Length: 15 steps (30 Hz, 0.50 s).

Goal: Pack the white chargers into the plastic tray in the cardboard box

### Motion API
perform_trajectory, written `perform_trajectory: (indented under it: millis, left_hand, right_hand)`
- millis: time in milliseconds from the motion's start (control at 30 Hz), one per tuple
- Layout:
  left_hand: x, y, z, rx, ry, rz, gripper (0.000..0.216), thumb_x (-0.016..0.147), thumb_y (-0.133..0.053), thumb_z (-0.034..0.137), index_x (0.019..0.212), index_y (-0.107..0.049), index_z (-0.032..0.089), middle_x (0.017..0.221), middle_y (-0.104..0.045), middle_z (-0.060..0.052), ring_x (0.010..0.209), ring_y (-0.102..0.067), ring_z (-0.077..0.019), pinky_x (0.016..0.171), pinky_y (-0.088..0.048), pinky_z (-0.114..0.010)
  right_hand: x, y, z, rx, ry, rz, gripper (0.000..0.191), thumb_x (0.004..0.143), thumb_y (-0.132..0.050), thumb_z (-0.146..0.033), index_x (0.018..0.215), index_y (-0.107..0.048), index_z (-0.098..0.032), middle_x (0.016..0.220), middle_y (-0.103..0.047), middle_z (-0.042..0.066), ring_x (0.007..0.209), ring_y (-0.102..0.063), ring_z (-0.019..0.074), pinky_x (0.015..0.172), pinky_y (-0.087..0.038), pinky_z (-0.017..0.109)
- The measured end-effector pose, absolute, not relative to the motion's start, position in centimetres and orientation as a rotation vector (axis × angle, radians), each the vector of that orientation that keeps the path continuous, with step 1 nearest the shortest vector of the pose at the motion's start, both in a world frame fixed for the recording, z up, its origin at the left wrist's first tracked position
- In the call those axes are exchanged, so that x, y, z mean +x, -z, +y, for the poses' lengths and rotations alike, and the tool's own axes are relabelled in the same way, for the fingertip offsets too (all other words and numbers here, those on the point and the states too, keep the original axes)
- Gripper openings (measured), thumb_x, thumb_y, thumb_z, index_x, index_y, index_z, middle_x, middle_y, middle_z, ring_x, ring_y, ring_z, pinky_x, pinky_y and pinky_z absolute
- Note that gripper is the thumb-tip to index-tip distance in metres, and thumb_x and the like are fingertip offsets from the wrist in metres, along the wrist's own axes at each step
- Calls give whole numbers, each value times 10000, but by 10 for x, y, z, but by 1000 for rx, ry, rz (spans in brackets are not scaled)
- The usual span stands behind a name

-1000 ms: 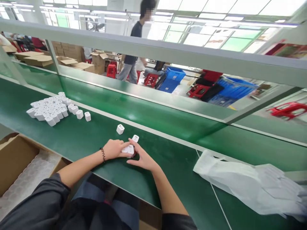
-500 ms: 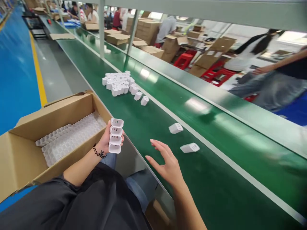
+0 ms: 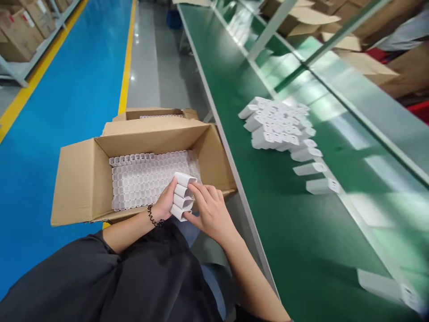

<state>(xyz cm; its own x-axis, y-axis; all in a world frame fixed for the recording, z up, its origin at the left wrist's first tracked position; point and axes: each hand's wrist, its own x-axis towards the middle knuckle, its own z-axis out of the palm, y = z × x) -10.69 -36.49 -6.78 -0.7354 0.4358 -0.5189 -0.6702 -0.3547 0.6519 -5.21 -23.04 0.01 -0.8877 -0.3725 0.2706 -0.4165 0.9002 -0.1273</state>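
Note:
My left hand [image 3: 166, 203] grips a stack of several white charger plugs [image 3: 182, 197] just above the near right corner of an open cardboard box [image 3: 83, 179]. My right hand [image 3: 209, 210] is closed on the same stack from the right, fingers over its top pieces. Inside the box lies a white tray of small cells [image 3: 144, 179], with a row of plugs along its far edge. A pile of loose white plugs [image 3: 278, 125] lies on the green conveyor belt [image 3: 301, 232] to the right.
A second cardboard box [image 3: 154, 114] stands behind the first. Blue floor with a yellow line [image 3: 125, 67] runs on the left. More single plugs [image 3: 321, 185] lie along the belt, one at the near right [image 3: 389, 286]. Cartons are stacked beyond the belt's frame.
My view has swung left from the belt to the box. My left hand carried the stack of plugs over the box, and my right hand came off the belt to join it on the stack.

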Motion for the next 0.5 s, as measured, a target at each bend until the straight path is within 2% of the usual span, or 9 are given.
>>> perform_trajectory:
  millis: [67, 167, 233, 267, 333, 400, 500]
  left_hand:
    - [-120, 74, -385, -297, -2068, 1314, 722, 854, -513, 777, 1138, -640, 125, 946, -725, -118, 823, -703, -222, 745, -564, -320]
    - [-138, 71, -444, -203, -2045, 1637, 674, 765, -758, 603, 1266, -610, 179, 1216, -686, -122, 1154, -629, -270, 1020, -492, -380]
    - [-144, 64, -500, 74, -1814, 2317, 648, 817, -721, 530, 1356, -561, 208, 1400, -588, -110, 1349, -487, -287, 1189, -340, -450]
    - [-144, 61, -530, 150, -1586, 2651, 575, 864, -657, 526, 1337, -580, 208, 1411, -576, -111, 1385, -443, -301, 1228, -272, -494]
    - [-142, 59, -582, 38, -1112, 3103, 507, 928, -556, 509, 1328, -590, 198, 1420, -557, -126, 1425, -386, -326, 1238, -236, -548]
    - [-137, 65, -618, -139, -797, 3207, 595, 948, -511, 516, 1437, -495, 178, 1525, -446, -154, 1469, -314, -364, 1223, -241, -603]
    - [-132, 81, -636, -199, -798, 3112, 622, 999, -413, 459, 1549, -328, 181, 1605, -333, -146, 1490, -303, -334, 1216, -292, -582]
  right_hand:
    - [-77, 9, -237, 690, -369, -2826, 576, 800, -663, -330, 1310, -492, -121, 1205, -651, 176, 1004, -547, 320, 800, -430, 415]
    - [-119, 25, -243, 860, -480, -2835, 592, 754, -691, -358, 1264, -505, -123, 1157, -656, 163, 998, -542, 315, 802, -433, 405]
    - [-152, 41, -251, 999, -461, -2858, 605, 741, -712, -376, 1253, -514, -123, 1156, -655, 159, 997, -538, 316, 810, -434, 405]
    - [-170, 51, -258, 1083, -421, -2875, 609, 740, -722, -386, 1252, -521, -122, 1159, -655, 160, 996, -537, 318, 815, -434, 408]
    - [-205, 75, -281, 1293, -298, -2915, 611, 749, -740, -398, 1256, -538, -122, 1165, -651, 166, 1009, -534, 328, 828, -432, 416]
    - [-237, 101, -317, 1530, -164, -2938, 611, 757, -758, -373, 1273, -550, -118, 1184, -639, 177, 1058, -531, 340, 863, -427, 424]
    - [-273, 141, -380, 1802, -97, -2889, 607, 749, -782, -296, 1284, -567, -105, 1204, -625, 187, 1131, -521, 338, 910, -416, 411]
